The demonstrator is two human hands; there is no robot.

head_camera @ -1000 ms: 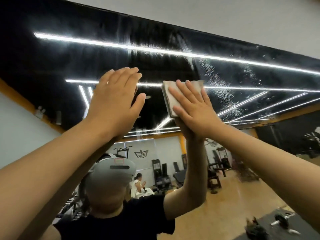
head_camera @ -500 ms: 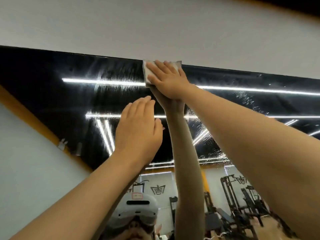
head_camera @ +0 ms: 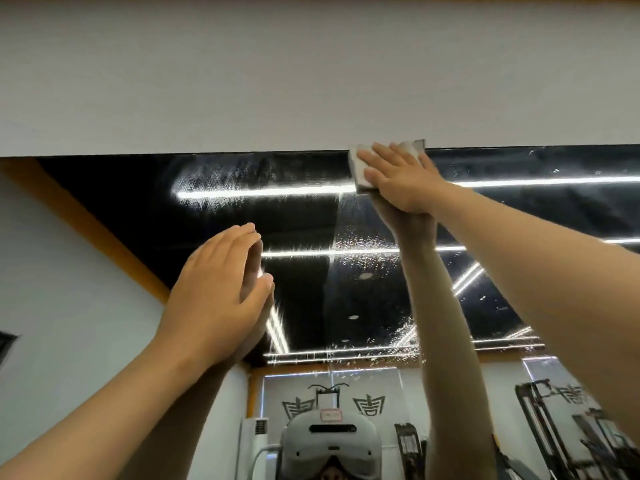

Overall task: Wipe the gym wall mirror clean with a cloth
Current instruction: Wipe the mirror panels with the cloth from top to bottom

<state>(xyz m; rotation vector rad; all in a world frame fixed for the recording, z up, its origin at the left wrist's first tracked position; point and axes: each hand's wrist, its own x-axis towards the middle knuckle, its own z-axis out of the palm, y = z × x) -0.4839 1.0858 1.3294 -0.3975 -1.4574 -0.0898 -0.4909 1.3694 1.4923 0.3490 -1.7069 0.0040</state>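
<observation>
The wall mirror point(head_camera: 554, 209) fills the lower part of the view and reflects a dark ceiling with bright light strips. A folded white cloth point(head_camera: 360, 168) lies flat against the glass at the mirror's top edge. My right hand point(head_camera: 401, 178) presses the cloth to the glass with straight, spread fingers. My left hand point(head_camera: 214, 303) rests flat on the mirror lower down and to the left, fingers straight, holding nothing. Smeary streaks point(head_camera: 221, 181) show on the glass left of the cloth, and speckled droplets point(head_camera: 367, 247) below it.
A plain white wall point(head_camera: 311, 74) runs above the mirror's top edge. The reflection shows my own arms, a white headset point(head_camera: 329, 441) and gym machines point(head_camera: 568, 431) at the lower right. An orange band point(head_camera: 104, 230) slants down the reflected wall on the left.
My right hand has slid the cloth up to the mirror's top edge and then along it. The view has tilted upward. My left hand stays flat on the glass.
</observation>
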